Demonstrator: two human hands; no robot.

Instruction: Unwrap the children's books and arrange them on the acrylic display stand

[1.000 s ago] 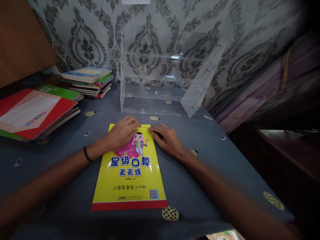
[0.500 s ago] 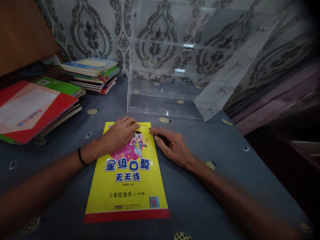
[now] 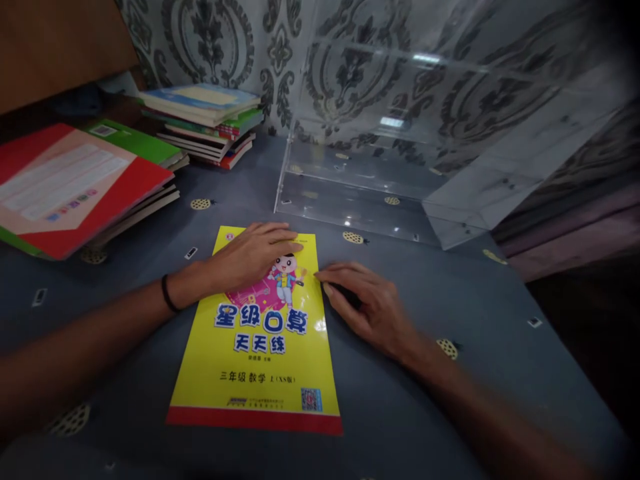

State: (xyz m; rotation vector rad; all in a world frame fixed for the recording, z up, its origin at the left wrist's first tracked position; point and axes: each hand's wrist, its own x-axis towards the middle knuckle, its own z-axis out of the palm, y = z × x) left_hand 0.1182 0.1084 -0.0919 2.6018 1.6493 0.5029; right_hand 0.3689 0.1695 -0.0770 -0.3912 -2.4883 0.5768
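Observation:
A yellow workbook (image 3: pixel 260 363) with a red bottom strip and a cartoon child on its cover lies closed on the table in the head view. My left hand (image 3: pixel 260 253) rests flat across the top of the cover, fingers stretched out to the right. At the workbook's right edge is my right hand (image 3: pixel 367 303), its thumb and forefinger drawn together on that edge. Its other fingers are curled and partly hidden.
A clear acrylic shelf (image 3: pixel 355 193) stands behind the workbook against the patterned wall. To the left, a red-covered book (image 3: pixel 145 193) tops one pile, and a further stack of books (image 3: pixel 200 107) sits behind it. A patterned cloth (image 3: pixel 400 413) covers the table.
The view has shifted, so the shelf and book piles sit differently in frame. My right fingertips have slid a little down the workbook's right edge. My left hand still lies on the cover.

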